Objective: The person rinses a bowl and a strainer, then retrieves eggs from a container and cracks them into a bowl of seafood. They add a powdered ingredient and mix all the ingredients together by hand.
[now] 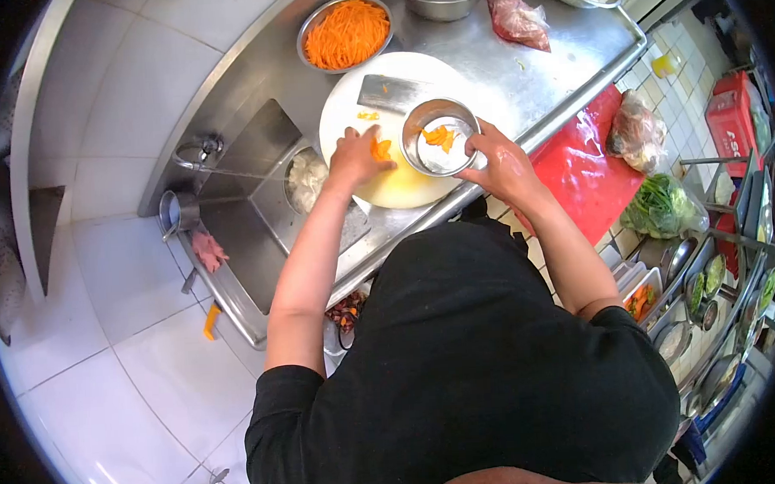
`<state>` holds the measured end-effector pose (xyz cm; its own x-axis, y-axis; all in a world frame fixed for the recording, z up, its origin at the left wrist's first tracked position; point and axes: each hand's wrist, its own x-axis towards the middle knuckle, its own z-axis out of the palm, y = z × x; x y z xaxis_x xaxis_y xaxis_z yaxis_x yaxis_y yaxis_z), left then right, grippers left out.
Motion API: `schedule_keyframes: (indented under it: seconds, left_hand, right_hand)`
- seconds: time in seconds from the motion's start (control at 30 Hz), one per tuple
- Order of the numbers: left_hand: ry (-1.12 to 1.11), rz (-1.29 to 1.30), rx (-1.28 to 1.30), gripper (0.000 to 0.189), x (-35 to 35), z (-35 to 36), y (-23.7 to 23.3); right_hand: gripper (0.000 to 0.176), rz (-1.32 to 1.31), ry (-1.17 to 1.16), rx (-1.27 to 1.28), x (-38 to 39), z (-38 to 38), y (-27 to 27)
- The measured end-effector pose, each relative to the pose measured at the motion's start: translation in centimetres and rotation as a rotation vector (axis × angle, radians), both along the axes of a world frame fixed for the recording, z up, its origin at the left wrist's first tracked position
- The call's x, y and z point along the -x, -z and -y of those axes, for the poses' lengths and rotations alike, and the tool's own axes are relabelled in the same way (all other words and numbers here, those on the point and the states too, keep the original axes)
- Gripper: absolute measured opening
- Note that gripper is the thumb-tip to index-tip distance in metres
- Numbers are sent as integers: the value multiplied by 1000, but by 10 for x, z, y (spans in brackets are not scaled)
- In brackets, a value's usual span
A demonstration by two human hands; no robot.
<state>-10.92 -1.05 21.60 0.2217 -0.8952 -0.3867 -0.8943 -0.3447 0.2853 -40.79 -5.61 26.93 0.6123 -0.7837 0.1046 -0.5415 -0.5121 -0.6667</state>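
My right hand (pixel 501 161) grips the rim of a round steel bowl (pixel 411 159), tilted over the edge of a white round cutting board (pixel 340 114). Some orange carrot pieces (pixel 439 138) lie inside it. On the board, my left hand (pixel 361 161) curls its fingers around more carrot pieces (pixel 382 148). A few small orange bits (pixel 367 116) sit just beyond those fingers. Behind the bowl lies a wide cleaver blade (pixel 385 93) with an orange scrap on it; its handle is not visible.
A bowl of shredded carrot (pixel 347 34) stands behind the board. To the left is a steel sink (pixel 252 213) with a running tap (pixel 200 151) and a colander of pale food (pixel 305 181). Bagged meat (pixel 519 22) lies at the back right. A red sheet (pixel 583 168) covers part of the floor.
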Motion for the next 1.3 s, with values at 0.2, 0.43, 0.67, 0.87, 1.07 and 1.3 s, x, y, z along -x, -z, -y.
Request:
schedule_keyframes:
  seconds: [0.2, 0.43, 0.67, 0.87, 1.07, 1.3]
  left_hand:
    - [165, -1, 114, 44, 1, -10, 23]
    - [159, -72, 133, 22, -22, -10, 27]
    - [78, -90, 237, 28, -34, -5, 31]
    - [82, -32, 251, 38, -23, -10, 34]
    - [-61, -87, 71, 42, -21, 0, 41]
    - [-556, -926, -75, 25, -51, 8, 32]
  right_hand:
    - [38, -7, -55, -52, 7, -12, 5]
    - [39, -79, -100, -114, 8, -24, 2]
    - [38, -66, -102, -45, 5, -16, 10]
    - [38, -62, -121, -135, 1, -9, 2]
    - [42, -55, -155, -85, 4, -2, 12]
    - [43, -98, -160, -126, 2, 4, 10]
